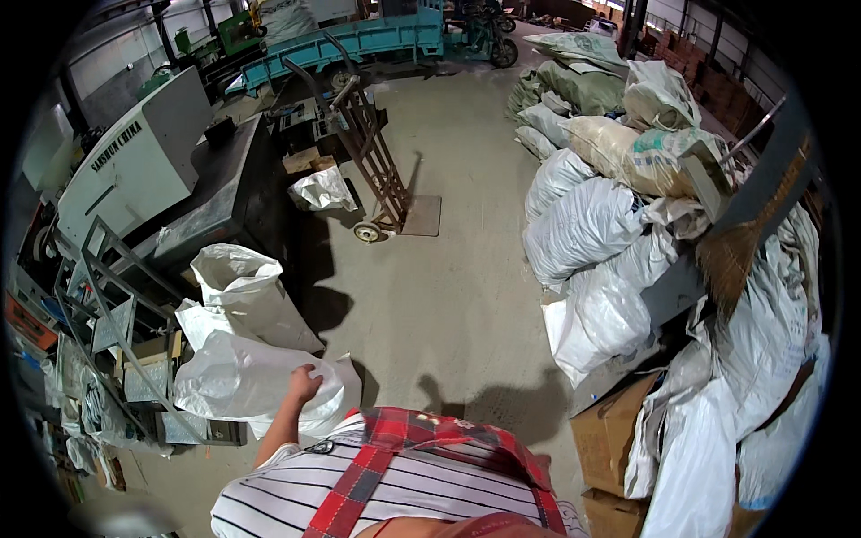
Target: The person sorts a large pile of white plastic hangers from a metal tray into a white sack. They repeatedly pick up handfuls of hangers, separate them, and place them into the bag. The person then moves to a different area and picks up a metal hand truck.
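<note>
My left hand [307, 384] is closed at the upper part of a white woven sack [224, 377], low on the left beside my body. Its fingers are curled, and the plastic bunches around them. Right behind this sack stands another white sack [238, 269], upright with its mouth gaping. My right hand does not show; the striped shirt and the red checked apron [421, 430] fill the lower middle.
Filled white sacks [583, 229] are piled along the right, above a cardboard box [614, 430]. A hand truck [377, 161] stands ahead. Metal steps [134, 359] and a black-and-white machine [134, 161] line the left. A turquoise cargo vehicle [359, 45] is at the back.
</note>
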Tool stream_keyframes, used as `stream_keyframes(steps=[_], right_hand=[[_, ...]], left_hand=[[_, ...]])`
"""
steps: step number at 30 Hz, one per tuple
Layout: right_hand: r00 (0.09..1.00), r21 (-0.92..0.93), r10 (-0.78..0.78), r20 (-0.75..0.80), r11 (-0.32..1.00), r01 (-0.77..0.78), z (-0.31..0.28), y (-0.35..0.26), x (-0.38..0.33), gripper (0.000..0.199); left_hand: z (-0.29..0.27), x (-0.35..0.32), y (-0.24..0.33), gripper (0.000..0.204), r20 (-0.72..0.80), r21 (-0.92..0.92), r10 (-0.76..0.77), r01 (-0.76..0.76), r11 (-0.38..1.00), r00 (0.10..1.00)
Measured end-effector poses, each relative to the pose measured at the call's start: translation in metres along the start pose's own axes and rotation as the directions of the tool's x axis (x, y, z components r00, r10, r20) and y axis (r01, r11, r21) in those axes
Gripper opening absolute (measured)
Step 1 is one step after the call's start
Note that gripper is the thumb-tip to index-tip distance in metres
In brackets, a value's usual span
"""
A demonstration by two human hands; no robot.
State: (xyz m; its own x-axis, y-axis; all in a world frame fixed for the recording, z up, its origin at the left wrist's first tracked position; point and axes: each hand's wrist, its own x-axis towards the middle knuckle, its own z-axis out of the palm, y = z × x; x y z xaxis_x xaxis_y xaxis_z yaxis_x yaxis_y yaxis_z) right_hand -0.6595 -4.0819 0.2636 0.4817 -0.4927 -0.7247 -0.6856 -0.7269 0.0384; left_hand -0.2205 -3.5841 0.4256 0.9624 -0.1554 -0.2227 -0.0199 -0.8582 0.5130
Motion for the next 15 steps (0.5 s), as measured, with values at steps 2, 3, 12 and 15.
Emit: stream_keyframes(steps=[2, 3, 12, 15], right_hand=[[0.979, -0.194, -0.176, -0.106, 0.969, 0.154, -0.066, 0.011, 0.064, 0.028], [0.958, 0.037, -0.160, -0.236, 0.984, 0.174, -0.087, 0.019, 0.106, 0.028], [0.975, 0.960, 0.217, 0.043, 0.263, -0.100, -0.253, -0.067, 0.265, 0.027], [0.981, 0.855, 0.169, 0.099, 0.489, -0.171, -0.265, -0.110, 0.276, 0.026]], left_hand=[[-0.016, 0.012, 0.040, 0.044, -0.062, 0.031, -0.031, 0.033, 0.999, 0.998], [-0.020, 0.024, 0.051, 0.045, -0.068, -0.002, -0.076, 0.076, 0.997, 0.995], [-0.014, 0.194, 0.103, 0.045, -0.082, 0.053, -0.133, 0.138, 0.989, 0.988], [-0.041, 0.274, 0.155, 0.045, -0.087, -0.059, -0.170, 0.166, 0.984, 0.982]])
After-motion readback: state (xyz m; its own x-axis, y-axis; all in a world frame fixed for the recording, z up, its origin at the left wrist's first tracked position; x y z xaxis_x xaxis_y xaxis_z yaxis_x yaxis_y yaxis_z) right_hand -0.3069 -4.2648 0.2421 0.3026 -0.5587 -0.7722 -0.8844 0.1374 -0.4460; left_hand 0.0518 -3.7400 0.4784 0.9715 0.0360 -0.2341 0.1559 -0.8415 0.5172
